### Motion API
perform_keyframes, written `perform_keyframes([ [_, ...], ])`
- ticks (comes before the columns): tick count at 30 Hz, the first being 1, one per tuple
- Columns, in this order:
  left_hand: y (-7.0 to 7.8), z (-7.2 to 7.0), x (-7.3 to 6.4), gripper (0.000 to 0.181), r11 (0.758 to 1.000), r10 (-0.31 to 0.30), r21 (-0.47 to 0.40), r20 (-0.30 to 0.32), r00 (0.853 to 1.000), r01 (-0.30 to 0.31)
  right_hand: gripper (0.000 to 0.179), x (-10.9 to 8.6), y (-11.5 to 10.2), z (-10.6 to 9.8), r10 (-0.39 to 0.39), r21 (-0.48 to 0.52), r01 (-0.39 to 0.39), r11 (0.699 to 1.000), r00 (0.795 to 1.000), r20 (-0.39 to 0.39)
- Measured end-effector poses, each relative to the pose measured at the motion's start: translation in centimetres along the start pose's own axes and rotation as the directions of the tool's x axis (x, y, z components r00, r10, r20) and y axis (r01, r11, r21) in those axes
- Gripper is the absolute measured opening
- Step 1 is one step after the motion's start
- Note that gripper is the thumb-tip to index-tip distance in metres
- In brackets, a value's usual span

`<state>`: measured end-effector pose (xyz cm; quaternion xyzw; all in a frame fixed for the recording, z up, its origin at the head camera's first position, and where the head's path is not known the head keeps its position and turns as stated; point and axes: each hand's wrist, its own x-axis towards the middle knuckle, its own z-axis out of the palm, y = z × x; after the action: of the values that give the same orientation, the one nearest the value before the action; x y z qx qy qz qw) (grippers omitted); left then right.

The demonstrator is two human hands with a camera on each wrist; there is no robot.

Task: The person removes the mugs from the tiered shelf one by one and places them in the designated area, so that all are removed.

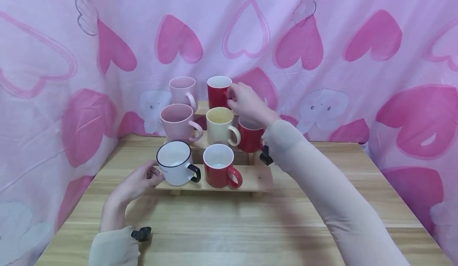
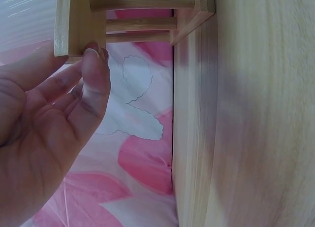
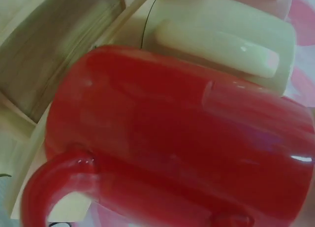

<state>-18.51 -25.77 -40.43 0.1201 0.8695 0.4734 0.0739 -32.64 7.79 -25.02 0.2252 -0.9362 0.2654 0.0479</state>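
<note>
A tiered wooden rack bears several mugs. My left hand pinches the left end of its lowest board between thumb and fingers, beside a white mug with a black rim and handle. At the top tier my right hand pinches the handle side of a red mug with a white inside; the fingers hide most of the handle. Under that wrist stands another red mug on the middle tier, large in the right wrist view, beside a cream mug.
Two pink mugs, one on the top tier and one on the middle tier, stand at the left. A third red mug is at the front. The rack stands on a wooden table before a pink heart-patterned curtain.
</note>
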Motion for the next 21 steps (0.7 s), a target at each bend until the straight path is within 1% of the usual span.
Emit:
perform_keyframes([
  [2,0.1,0.0,0.1,0.041,1.000,-0.002,0.008,-0.001,1.000,0.002,0.025,0.4,0.0,0.1,0.026,0.017,-0.027,0.999,1.000,0.011],
  [5,0.2,0.2,0.3,0.040,1.000,0.003,0.027,-0.006,1.000,-0.003,0.026,0.9,0.2,0.3,0.089,0.085,-0.091,0.992,0.996,0.031],
  [9,0.3,0.3,0.5,0.039,0.999,0.008,0.043,-0.008,1.000,-0.008,0.028,1.6,0.5,0.5,0.178,0.174,-0.186,0.967,0.982,0.058],
  [13,0.2,0.4,0.6,0.038,0.999,0.017,0.035,-0.004,1.000,-0.017,0.028,1.9,0.9,0.4,0.231,0.221,-0.240,0.945,0.971,0.067],
  [16,0.2,0.6,0.8,0.039,0.999,0.027,0.021,0.003,1.000,-0.027,0.025,1.9,1.2,0.2,0.268,0.281,-0.287,0.916,0.958,0.105],
  [18,0.2,0.7,0.9,0.039,0.999,0.030,0.015,0.006,1.000,-0.031,0.024,1.8,1.4,0.1,0.284,0.329,-0.316,0.890,0.948,0.141],
  [21,0.2,0.6,0.9,0.038,0.999,0.028,0.016,0.008,1.000,-0.028,0.025,1.7,1.4,0.0,0.286,0.396,-0.338,0.854,0.940,0.185],
])
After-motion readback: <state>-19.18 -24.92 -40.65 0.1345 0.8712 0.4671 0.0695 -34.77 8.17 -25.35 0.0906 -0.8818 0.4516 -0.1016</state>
